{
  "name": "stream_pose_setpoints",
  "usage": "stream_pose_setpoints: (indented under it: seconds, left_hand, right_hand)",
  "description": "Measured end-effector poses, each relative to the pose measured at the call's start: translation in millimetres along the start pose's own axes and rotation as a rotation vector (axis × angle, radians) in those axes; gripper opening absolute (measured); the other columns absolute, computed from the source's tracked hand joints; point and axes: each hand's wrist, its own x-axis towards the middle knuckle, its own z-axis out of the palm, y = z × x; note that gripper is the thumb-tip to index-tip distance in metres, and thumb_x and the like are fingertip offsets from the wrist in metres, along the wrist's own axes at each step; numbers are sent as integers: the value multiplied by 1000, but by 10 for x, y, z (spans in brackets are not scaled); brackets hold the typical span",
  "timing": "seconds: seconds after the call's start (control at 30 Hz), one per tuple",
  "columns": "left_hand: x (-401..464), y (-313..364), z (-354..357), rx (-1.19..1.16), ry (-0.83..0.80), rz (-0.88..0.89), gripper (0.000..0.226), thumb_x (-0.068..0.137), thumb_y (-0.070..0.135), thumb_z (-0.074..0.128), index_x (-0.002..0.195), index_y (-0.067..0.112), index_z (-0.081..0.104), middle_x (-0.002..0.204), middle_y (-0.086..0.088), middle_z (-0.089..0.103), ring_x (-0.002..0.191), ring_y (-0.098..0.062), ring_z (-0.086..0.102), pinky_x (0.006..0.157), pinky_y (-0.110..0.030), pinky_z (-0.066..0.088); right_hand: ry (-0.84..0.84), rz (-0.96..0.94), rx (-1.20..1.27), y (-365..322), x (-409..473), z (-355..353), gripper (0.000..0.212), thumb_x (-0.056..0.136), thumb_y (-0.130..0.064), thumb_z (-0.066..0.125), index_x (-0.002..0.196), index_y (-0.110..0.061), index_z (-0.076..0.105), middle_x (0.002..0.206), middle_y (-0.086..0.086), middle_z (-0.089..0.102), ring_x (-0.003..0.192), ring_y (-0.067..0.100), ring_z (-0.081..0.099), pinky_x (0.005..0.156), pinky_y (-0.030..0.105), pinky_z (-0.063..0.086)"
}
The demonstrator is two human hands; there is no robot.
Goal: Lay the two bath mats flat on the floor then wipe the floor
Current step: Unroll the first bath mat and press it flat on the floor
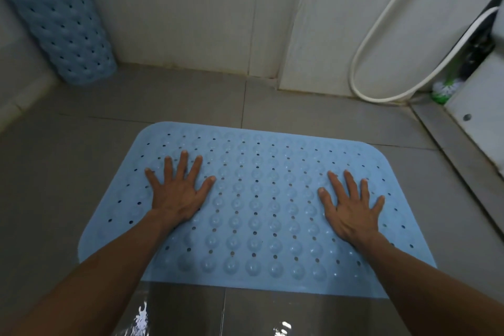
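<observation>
Mat (256,207) flat on floor (68,172); both palms pressing it.

Bumpy, perforated, seemingly rubbery blue mat (261,199) on smooth grey floor tiles (54,172), glossy-wet nearby.

Blue mat (256,207) flat on floor — second mat (58,22) rolled, upright.

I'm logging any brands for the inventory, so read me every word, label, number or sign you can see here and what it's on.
None can be read.
Flat blue bath mat: bumps and holes only, no print.
Second blue bath mat leaning upright against the wall: no print visible.
White hose, green-and-white brush: no markings visible.
</observation>
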Motion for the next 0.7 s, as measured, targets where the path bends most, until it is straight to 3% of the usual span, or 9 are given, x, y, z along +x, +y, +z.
stream_pose_setpoints:
  seconds: [0.23, 0.37, 0.5, 0.7]
  left_hand:
    - [-2, -1, -31, 9, -54, 7, 75, 86, 76, 0, 150, 41, -17, 160, 5, -25, 147, -30, -21, 110, -67, -15]
    - [12, -16, -315, 19, -229, 32, 78, 87, 76, 3, 151, 36, -17, 159, 1, -28, 146, -30, -24, 112, -65, -15]
    - [-158, -84, -1015, 28, -279, 16, 81, 91, 73, 12, 154, 29, -12, 162, -8, -18, 148, -32, -16, 114, -61, -13]
    - [-591, -174, -2674, 20, -290, -36, 74, 97, 62, 18, 155, 21, 0, 162, -15, 2, 148, -34, 3, 116, -62, 0]
  right_hand:
    - [-50, -9, -10, 1, -5, -37, 74, 86, -78, -1, 152, -49, -15, 165, -9, -21, 152, 28, -19, 118, 64, -12]
    - [-163, -30, -127, -115, 42, -311, 81, 84, -77, -3, 156, -40, -11, 165, -2, -22, 152, 30, -20, 118, 64, -9]
    - [-198, -179, -132, -539, -33, -956, 72, 95, -71, 12, 157, -37, 5, 167, 0, -12, 153, 29, -15, 119, 61, -9]
    - [-239, -402, -16, -1205, -426, -2571, 64, 98, -64, 19, 156, -35, 20, 167, 1, 9, 154, 25, -2, 123, 54, -1]
